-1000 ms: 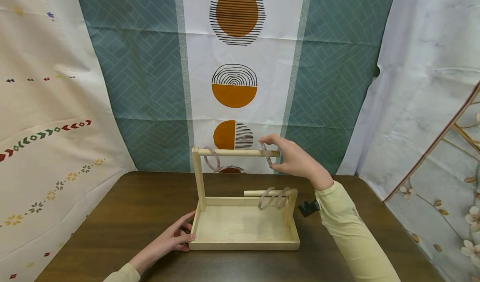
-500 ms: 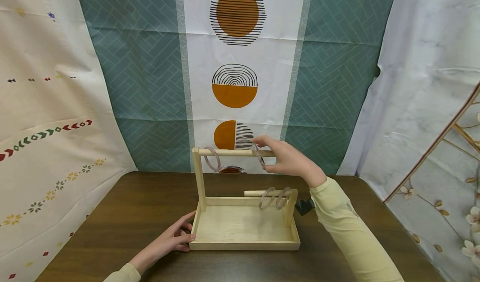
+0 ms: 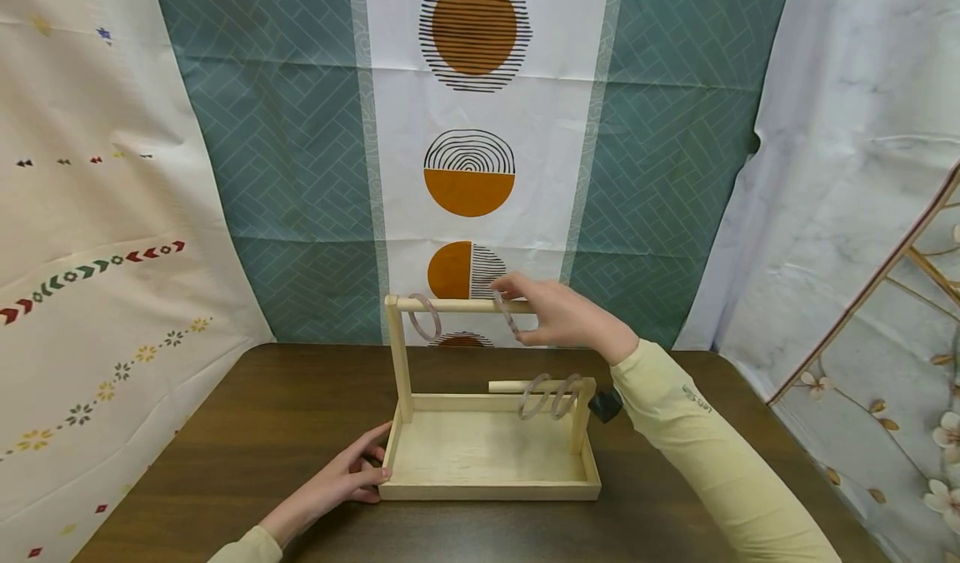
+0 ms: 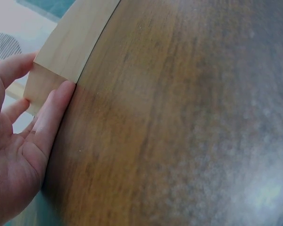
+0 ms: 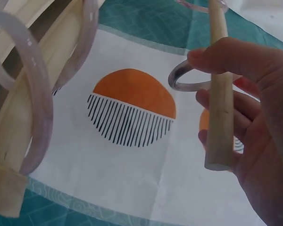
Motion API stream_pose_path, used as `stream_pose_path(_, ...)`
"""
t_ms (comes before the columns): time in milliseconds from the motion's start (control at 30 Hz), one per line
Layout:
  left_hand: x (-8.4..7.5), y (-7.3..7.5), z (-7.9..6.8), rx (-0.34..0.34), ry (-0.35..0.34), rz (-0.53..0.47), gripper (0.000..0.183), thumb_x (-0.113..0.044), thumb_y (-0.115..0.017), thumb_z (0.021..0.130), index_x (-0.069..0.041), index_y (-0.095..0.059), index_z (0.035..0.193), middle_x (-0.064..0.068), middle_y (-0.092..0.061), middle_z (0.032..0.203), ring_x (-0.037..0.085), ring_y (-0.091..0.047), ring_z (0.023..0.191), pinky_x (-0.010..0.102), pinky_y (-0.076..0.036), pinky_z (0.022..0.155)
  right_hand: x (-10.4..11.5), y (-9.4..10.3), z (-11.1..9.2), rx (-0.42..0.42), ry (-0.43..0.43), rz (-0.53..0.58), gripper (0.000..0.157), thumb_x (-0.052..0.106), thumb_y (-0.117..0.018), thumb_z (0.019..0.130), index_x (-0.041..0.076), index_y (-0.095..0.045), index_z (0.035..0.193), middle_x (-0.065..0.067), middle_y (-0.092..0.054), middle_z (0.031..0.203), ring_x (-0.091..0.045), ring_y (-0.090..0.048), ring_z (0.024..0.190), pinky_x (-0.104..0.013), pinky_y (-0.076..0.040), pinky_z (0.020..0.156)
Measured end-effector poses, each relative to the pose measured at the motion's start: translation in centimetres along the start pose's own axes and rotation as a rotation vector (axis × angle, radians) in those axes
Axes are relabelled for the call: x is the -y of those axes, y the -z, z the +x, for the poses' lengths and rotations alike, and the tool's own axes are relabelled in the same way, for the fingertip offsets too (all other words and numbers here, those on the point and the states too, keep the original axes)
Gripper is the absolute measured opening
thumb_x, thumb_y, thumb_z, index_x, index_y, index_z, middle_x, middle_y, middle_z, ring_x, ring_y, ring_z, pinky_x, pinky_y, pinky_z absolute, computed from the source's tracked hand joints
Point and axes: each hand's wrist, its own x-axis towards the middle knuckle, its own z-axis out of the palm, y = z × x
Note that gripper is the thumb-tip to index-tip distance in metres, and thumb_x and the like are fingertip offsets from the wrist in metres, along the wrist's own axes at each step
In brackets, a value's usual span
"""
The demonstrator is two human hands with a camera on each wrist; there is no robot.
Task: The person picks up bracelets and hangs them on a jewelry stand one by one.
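Note:
A pale wooden stand [image 3: 487,490] has a shallow tray base and two horizontal rods. My right hand [image 3: 573,317] pinches a translucent mauve bangle [image 3: 506,313] between thumb and fingers. In the right wrist view, this bangle [image 5: 179,84] circles the upper rod [image 5: 220,108], whose free end points toward the camera. Another bangle [image 3: 425,317] hangs by the upper rod's left post. Two more bangles [image 3: 534,396] hang on the lower rod [image 3: 506,386]. My left hand [image 3: 348,473] touches the tray's front left corner, its fingers [image 4: 61,96] against the end wall.
The stand sits on a dark brown wooden table [image 3: 300,388]. A patterned cloth [image 3: 480,97] hangs behind it, and lighter cloths [image 3: 97,213] close off both sides. A black device [image 3: 604,405] shows beneath my right wrist, near the right post [image 3: 581,421].
My right hand has moved left along the upper rod with the pinched bangle, from near the free end toward the middle. The left hand and the other bangles stay put.

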Motion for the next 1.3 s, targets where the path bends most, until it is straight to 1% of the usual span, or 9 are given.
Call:
stream_pose_path(133,0.0,0.0,0.0,-0.007,0.011,0.010,0.077,-0.022,-0.059,0.098,-0.011,-0.013,0.159,0.019,-0.040,0.124,0.018,-0.054,0.097,0.039,-0.058,0.077,0.1,0.0,0.4,0.015,0.013,-0.004,0.069,0.011,-0.078,0.081,0.010,-0.041,0.139,-0.011,-0.058,0.140,-0.025,-0.062,0.124,-0.042,-0.052,0.101)
stream_pose_path(233,-0.1,0.0,0.0,-0.010,0.021,0.016,0.077,-0.023,-0.059,0.098,-0.012,-0.014,0.159,0.018,-0.040,0.124,0.019,-0.054,0.097,0.039,-0.058,0.077,0.3,0.1,0.7,0.037,0.015,0.013,0.070,0.011,-0.079,0.081,0.008,-0.040,0.140,-0.012,-0.057,0.140,-0.026,-0.061,0.125,-0.042,-0.051,0.103)
stream_pose_path(433,-0.2,0.0,0.0,-0.008,0.015,0.013,0.076,-0.023,-0.059,0.098,-0.011,-0.014,0.159,0.017,-0.041,0.123,0.018,-0.054,0.097,0.039,-0.058,0.078,0.4,0.0,1.2,0.068,0.031,0.048,0.071,0.012,-0.079,0.082,0.007,-0.039,0.140,-0.010,-0.056,0.140,-0.025,-0.059,0.128,-0.041,-0.050,0.105)
stream_pose_path(633,-0.2,-0.1,0.0,-0.010,0.034,0.012,0.077,-0.024,-0.060,0.098,-0.012,-0.014,0.159,0.018,-0.041,0.123,0.019,-0.054,0.098,0.039,-0.058,0.078,0.4,-0.2,1.6,0.085,0.040,0.064,0.069,0.013,-0.080,0.082,0.007,-0.041,0.139,-0.010,-0.057,0.138,-0.025,-0.058,0.128,-0.041,-0.049,0.105)
stream_pose_path(767,-0.3,-0.1,0.0,-0.005,0.029,0.008,0.077,-0.024,-0.059,0.098,-0.011,-0.013,0.159,0.018,-0.041,0.123,0.018,-0.055,0.098,0.038,-0.058,0.078,0.4,-0.2,1.9,0.078,0.043,0.034,0.070,0.017,-0.082,0.081,0.008,-0.044,0.139,-0.007,-0.058,0.137,-0.023,-0.058,0.126,-0.040,-0.049,0.105)
stream_pose_path(967,-0.4,-0.1,-0.1,-0.012,0.034,0.012,0.077,-0.023,-0.060,0.098,-0.013,-0.014,0.159,0.018,-0.041,0.124,0.019,-0.055,0.098,0.039,-0.058,0.078,0.5,-0.4,2.3,0.050,0.064,0.002,0.070,0.020,-0.085,0.078,0.008,-0.050,0.137,-0.006,-0.058,0.132,-0.021,-0.056,0.122,-0.039,-0.048,0.106)
stream_pose_path(1100,-0.4,-0.1,0.0,-0.018,0.041,0.019,0.077,-0.024,-0.061,0.097,-0.013,-0.015,0.159,0.019,-0.042,0.125,0.019,-0.054,0.098,0.039,-0.058,0.078,0.5,-0.6,2.4,0.043,0.061,-0.003,0.070,0.021,-0.085,0.077,0.010,-0.050,0.137,-0.005,-0.059,0.132,-0.020,-0.056,0.122,-0.039,-0.049,0.104)
stream_pose_path(1300,-0.3,-0.1,0.0,-0.013,0.025,0.017,0.077,-0.023,-0.060,0.098,-0.011,-0.014,0.159,0.019,-0.042,0.124,0.019,-0.054,0.097,0.040,-0.058,0.078,0.5,-0.7,2.5,0.043,0.066,-0.017,0.070,0.022,-0.085,0.078,0.012,-0.050,0.137,-0.003,-0.061,0.131,-0.019,-0.059,0.118,-0.039,-0.052,0.099)
